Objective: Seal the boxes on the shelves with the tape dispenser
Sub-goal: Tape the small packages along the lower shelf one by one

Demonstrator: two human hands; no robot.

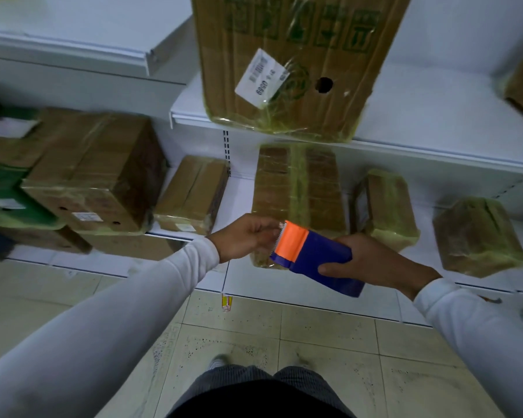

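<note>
**Hands on the tape dispenser, in front of the lower shelf**

Right hand [372, 263] grips the blue body of the tape dispenser [314, 257], fingers wrapped over its far side and the thumb pressed along the near face. The dispenser is held in the air, tilted, with its orange front and toothed cutting edge pointing up and to the left. Left hand [245, 236] meets that end, its fingers curled and pinching at the cutter's tip; whether a tape end lies between them is too small to tell. Both arms wear white sleeves [133, 297].

Behind the hands runs a white lower shelf [239, 191] bearing several cardboard boxes wrapped in yellowish tape. A long flat box [296, 191] lies directly behind the dispenser, with a taped seam down its middle. To its left sits a smaller box [194, 194], and further left a large box [94, 173] beside a green carton [6, 200]. To the right are a narrow box [384, 203] and, well apart near the shelf's right end, a squat wrapped box [477, 236].

On the upper shelf [435, 116] a tall box [284, 61] overhangs the edge, carrying green printing, a white label [261, 78] and a round hole.

Below, the tiled floor [314, 333] is speckled, and the person's dark trousers [254, 393] and one shoe show.
</note>
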